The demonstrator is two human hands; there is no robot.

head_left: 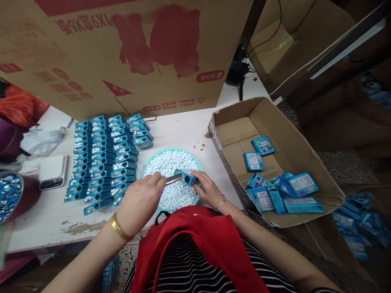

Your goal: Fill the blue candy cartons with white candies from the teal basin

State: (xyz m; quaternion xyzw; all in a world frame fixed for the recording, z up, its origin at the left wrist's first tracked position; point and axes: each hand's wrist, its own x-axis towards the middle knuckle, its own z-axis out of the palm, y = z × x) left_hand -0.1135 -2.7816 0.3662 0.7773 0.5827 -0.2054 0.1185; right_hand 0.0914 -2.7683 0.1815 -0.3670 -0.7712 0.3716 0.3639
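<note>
While left fingers (pixel 154 182) pinch metal tube (pixel 174 179), right fingers (pixel 203 182) grip blue box (pixel 191 178), touching tube tip

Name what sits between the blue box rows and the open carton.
Head view: a teal bowl of white pellets, under the left hand gripping a metal tube and the right hand holding a blue box.

- The left hand (pixel 139 201) was held with its back up, wrist straight.
- Its fingers (pixel 158 180) were curled shut in a pinch, pointing right.
- The right hand (pixel 208 190) faced it, fingers (pixel 198 176) closed in a grip and pointing left.
- The two hands were near each other at mid-body, fingertips just apart.
- The left forearm (pixel 91 252) and right forearm (pixel 269 240) were bare, angling inward from the lower corners.
</note>
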